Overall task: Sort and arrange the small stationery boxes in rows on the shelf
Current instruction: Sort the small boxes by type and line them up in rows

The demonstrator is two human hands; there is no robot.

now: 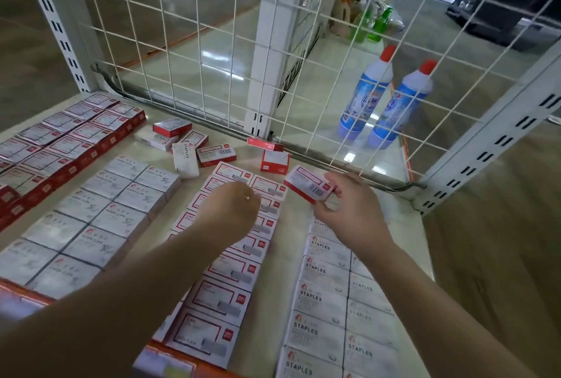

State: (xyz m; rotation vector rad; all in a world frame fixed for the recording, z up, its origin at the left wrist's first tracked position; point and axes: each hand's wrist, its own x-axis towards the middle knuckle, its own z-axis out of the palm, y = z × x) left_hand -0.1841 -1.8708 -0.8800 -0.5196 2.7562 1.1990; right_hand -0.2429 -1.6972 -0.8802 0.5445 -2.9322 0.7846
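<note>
Pinching a red-and-white box (309, 185) near the shelf's (403, 204) back edge, your right hand (349, 210) holds it above the rows while your left hand (233, 207) hovers, fingers loosely curled, over the red-framed row (230, 268).

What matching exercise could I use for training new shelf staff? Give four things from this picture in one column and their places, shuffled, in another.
Things:
1. PAPER CLIPS boxes
2. STAPLES boxes
3. red-and-white box
4. blue bottles

Places:
A. behind the wire grid
B. in the right hand's grip
C. rows at the shelf's right
D. rows left of the left hand

Pairs: 1-D, 2-C, 3-B, 4-A
</note>
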